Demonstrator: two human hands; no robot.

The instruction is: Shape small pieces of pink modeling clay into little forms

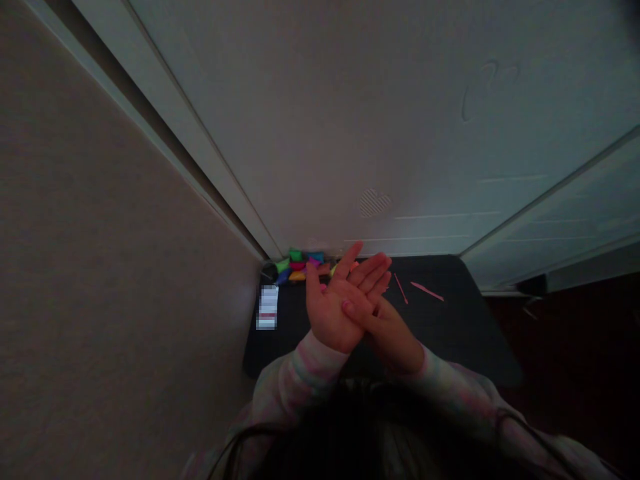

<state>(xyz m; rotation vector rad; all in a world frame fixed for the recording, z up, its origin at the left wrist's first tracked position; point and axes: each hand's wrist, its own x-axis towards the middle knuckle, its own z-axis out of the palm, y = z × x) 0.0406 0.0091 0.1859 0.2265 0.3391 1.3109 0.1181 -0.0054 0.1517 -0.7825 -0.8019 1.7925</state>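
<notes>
Palm up above the dark table, my left hand [331,312] has its fingers stretched out and spread. No object shows on its palm. My right hand [395,337] clasps it from the right side, the thumb pressed across the palm and the other fingers hidden behind. Beyond the hands lies a pile of small colourful packets [297,275] in green, blue, orange, pink and other colours, partly covered by my left hand. To the right of the hands, a thin pink stick-like tool [401,289] and a wider pink tool shaped like a small knife [427,291] rest apart on the table.
The dark table [465,340] has rounded corners and stands against a white panel [310,133] with a raised heart on it. A white blurred rectangle [267,308] lies near the left edge. A wall [125,300] closes off the left side. Dark floor [565,373] shows at right.
</notes>
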